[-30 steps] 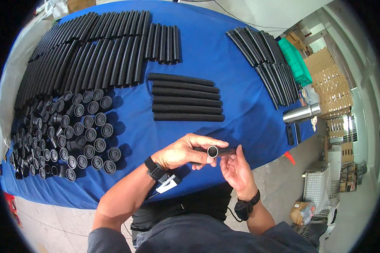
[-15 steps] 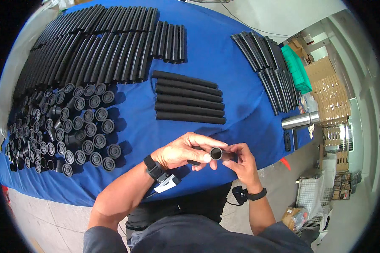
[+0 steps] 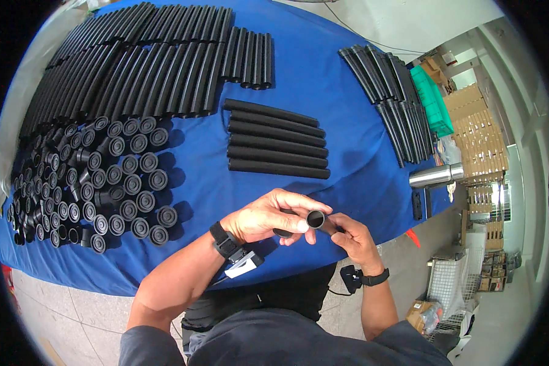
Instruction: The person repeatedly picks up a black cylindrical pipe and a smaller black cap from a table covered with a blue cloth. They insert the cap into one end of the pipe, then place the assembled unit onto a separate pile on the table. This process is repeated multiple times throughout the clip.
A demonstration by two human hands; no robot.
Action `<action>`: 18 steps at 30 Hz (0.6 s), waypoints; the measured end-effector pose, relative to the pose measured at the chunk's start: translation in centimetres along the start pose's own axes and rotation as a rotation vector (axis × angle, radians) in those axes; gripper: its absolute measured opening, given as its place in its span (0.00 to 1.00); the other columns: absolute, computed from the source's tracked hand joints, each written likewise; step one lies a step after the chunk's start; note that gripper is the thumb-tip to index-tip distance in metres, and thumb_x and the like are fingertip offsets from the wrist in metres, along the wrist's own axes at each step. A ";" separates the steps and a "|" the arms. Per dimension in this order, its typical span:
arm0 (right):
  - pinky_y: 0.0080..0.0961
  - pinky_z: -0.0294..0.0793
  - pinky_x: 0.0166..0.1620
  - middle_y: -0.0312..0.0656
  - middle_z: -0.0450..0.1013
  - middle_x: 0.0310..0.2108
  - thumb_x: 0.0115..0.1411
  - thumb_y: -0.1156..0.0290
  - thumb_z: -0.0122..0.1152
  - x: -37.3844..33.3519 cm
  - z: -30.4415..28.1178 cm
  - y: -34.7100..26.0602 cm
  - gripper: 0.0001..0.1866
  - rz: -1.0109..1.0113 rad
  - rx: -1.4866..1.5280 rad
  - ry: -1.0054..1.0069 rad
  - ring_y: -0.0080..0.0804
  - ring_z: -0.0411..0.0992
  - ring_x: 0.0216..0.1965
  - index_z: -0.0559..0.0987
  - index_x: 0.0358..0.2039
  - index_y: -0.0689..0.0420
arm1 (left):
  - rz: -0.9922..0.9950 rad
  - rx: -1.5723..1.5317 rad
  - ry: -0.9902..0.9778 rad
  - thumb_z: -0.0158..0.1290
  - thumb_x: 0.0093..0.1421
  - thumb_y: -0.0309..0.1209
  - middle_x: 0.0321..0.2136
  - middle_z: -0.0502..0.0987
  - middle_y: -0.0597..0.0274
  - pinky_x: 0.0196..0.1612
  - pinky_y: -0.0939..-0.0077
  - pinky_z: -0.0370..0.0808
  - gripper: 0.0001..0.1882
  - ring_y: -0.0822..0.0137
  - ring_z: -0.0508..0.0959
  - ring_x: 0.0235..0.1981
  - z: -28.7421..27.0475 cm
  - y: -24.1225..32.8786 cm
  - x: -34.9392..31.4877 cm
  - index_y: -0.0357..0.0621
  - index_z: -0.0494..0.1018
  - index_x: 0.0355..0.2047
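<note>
Close to my body, both hands meet around a black tube [image 3: 316,219], whose round open end faces up at me. My right hand [image 3: 355,240] is closed around the tube's side. The thumb of my left hand [image 3: 268,218] lies at the tube's rim, with its fingers curled beneath. Under that palm shows a dark rounded piece [image 3: 282,232], mostly hidden, which looks like one of the black end caps. Beyond my hands, several black tubes [image 3: 279,144] lie side by side on the blue cloth [image 3: 201,152].
Many black ringed end caps [image 3: 145,201] crowd the left side. Rows of black tubes [image 3: 165,79] fill the far left. More tubes [image 3: 402,131], a green bin [image 3: 432,100] and a shiny metal cylinder [image 3: 436,175] are at the right edge.
My right hand has shifted slightly right and down along the tube. The tube's open end is turned a little more toward me. My left hand keeps its grip.
</note>
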State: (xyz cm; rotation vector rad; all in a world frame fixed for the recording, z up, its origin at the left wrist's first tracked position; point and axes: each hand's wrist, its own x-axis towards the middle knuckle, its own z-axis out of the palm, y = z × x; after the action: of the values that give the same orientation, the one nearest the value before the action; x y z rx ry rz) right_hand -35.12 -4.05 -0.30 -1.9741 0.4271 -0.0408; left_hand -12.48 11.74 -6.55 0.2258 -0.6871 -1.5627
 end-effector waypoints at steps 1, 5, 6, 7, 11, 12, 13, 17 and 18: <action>0.25 0.71 0.49 0.40 0.74 0.44 0.59 0.63 0.73 0.1 0.4 -0.8 0.22 0.007 0.021 0.018 0.28 0.73 0.44 0.75 0.47 0.60 | -0.001 -0.002 0.006 0.62 0.61 0.30 0.33 0.84 0.48 0.24 0.79 0.72 0.26 0.71 0.76 0.21 0.0 0.0 0.0 0.39 0.74 0.59; 0.25 0.71 0.49 0.39 0.75 0.44 0.61 0.61 0.70 -0.5 1.5 0.4 0.23 -0.012 0.087 0.147 0.27 0.73 0.44 0.76 0.50 0.61 | -0.004 -0.005 0.008 0.63 0.61 0.30 0.33 0.84 0.48 0.24 0.79 0.72 0.26 0.71 0.76 0.21 0.1 -0.2 0.2 0.38 0.74 0.59; 0.25 0.71 0.49 0.39 0.75 0.44 0.61 0.61 0.71 -0.5 1.2 0.8 0.24 0.014 0.064 0.111 0.27 0.73 0.44 0.76 0.51 0.61 | -0.003 -0.002 0.009 0.63 0.61 0.30 0.33 0.84 0.48 0.24 0.79 0.71 0.26 0.71 0.76 0.21 0.1 -0.2 0.2 0.38 0.74 0.58; 0.25 0.71 0.50 0.39 0.75 0.44 0.60 0.61 0.72 -0.7 0.6 1.2 0.25 0.041 0.041 0.076 0.27 0.73 0.44 0.75 0.51 0.61 | 0.000 -0.002 0.005 0.63 0.61 0.30 0.33 0.84 0.48 0.24 0.80 0.71 0.26 0.71 0.76 0.21 0.1 -0.2 0.2 0.38 0.74 0.59; 0.24 0.72 0.48 0.38 0.74 0.42 0.56 0.63 0.75 -0.2 -0.4 0.3 0.25 0.060 0.040 -0.056 0.26 0.73 0.43 0.74 0.49 0.59 | 0.004 0.003 -0.003 0.62 0.61 0.30 0.33 0.84 0.47 0.24 0.79 0.72 0.25 0.71 0.76 0.21 -0.1 -0.2 0.0 0.38 0.74 0.58; 0.24 0.72 0.48 0.38 0.74 0.41 0.57 0.63 0.75 -0.2 0.0 0.3 0.25 0.045 0.067 -0.009 0.25 0.73 0.42 0.74 0.49 0.59 | 0.001 0.003 -0.007 0.62 0.61 0.30 0.33 0.84 0.47 0.24 0.79 0.72 0.25 0.71 0.77 0.22 -0.1 -0.2 0.1 0.38 0.74 0.58; 0.24 0.72 0.47 0.38 0.74 0.40 0.57 0.63 0.75 -0.2 0.7 0.3 0.24 0.031 0.094 0.037 0.25 0.73 0.42 0.75 0.49 0.59 | -0.002 -0.010 0.012 0.62 0.61 0.30 0.33 0.84 0.48 0.25 0.79 0.72 0.25 0.71 0.77 0.22 -0.1 -0.2 0.2 0.38 0.74 0.58; 0.25 0.73 0.48 0.38 0.74 0.41 0.58 0.62 0.74 -0.7 0.8 1.0 0.26 0.139 0.052 0.089 0.26 0.73 0.43 0.75 0.52 0.60 | -0.023 -0.057 0.059 0.62 0.61 0.30 0.33 0.84 0.48 0.25 0.78 0.73 0.24 0.70 0.77 0.23 0.3 -0.1 0.4 0.38 0.75 0.58; 0.25 0.73 0.49 0.39 0.74 0.41 0.58 0.62 0.74 -0.7 0.6 1.2 0.27 0.124 0.034 0.076 0.27 0.73 0.43 0.74 0.53 0.60 | -0.030 -0.067 0.067 0.62 0.61 0.30 0.34 0.84 0.48 0.26 0.78 0.73 0.24 0.70 0.77 0.24 0.3 -0.1 0.4 0.38 0.75 0.58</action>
State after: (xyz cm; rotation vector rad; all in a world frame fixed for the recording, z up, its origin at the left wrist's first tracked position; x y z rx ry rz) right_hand -35.99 -3.72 -1.51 -1.9129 0.5943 -0.0444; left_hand -12.74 11.48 -6.23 0.2388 -0.5806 -1.5967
